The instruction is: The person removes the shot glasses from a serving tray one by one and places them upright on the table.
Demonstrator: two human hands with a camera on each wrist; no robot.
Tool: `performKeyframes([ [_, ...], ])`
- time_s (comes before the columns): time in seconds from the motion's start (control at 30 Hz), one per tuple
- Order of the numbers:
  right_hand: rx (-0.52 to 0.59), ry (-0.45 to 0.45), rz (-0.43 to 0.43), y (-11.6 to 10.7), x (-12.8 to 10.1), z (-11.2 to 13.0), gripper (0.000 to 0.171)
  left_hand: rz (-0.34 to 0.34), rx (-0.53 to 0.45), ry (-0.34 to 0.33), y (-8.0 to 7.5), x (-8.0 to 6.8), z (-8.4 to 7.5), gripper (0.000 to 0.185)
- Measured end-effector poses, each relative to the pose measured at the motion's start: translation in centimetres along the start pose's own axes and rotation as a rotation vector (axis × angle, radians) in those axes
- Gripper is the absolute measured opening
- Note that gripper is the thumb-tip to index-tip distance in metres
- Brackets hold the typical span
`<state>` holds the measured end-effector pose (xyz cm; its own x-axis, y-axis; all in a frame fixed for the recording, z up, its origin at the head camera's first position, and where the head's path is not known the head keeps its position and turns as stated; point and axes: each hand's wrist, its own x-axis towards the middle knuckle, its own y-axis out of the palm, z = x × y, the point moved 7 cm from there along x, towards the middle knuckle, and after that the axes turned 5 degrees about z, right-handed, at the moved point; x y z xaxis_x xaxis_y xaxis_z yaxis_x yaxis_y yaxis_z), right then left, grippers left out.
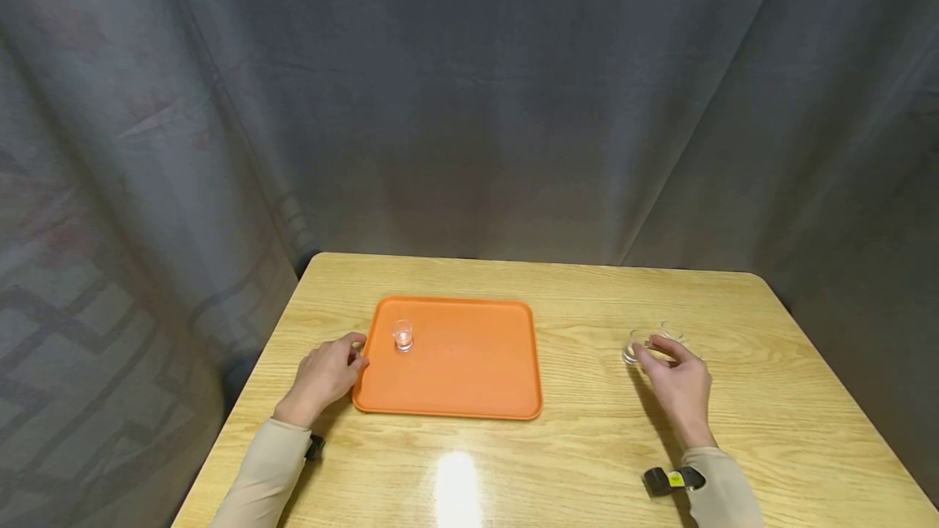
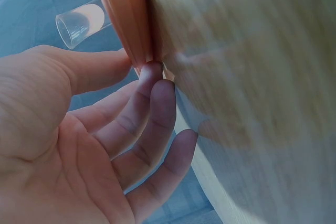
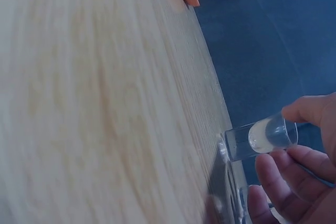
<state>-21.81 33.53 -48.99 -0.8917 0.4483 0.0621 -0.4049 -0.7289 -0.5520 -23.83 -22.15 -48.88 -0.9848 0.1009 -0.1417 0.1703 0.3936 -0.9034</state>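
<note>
My left hand (image 1: 324, 373) is at the left edge of an orange tray (image 1: 469, 357). In the left wrist view the thumb lies on the tray's rim (image 2: 123, 14) and fingertips are against its outer side, pinching it. A small clear glass (image 1: 403, 336) stands upright on the tray near its left end. Over at the right, my right hand (image 1: 678, 381) holds a second small clear glass (image 3: 262, 137) between thumb and fingers near its rim. That glass has its base right at the tabletop. Another clear glass (image 1: 671, 332) is just behind this hand, partly hidden by it.
The wooden table (image 1: 587, 446) extends around the tray and between the hands. Grey curtains (image 1: 469, 104) hang behind the table's far edge and at both sides. A bright light reflection lies on the tabletop near the front.
</note>
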Motion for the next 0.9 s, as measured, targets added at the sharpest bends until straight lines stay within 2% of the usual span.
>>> performKeyframes([
  [0.9,0.049,0.041,0.038,-0.15,0.01,-0.31,0.045,0.003,-0.001,-0.008,-0.05,-0.04,-0.07,0.043],
])
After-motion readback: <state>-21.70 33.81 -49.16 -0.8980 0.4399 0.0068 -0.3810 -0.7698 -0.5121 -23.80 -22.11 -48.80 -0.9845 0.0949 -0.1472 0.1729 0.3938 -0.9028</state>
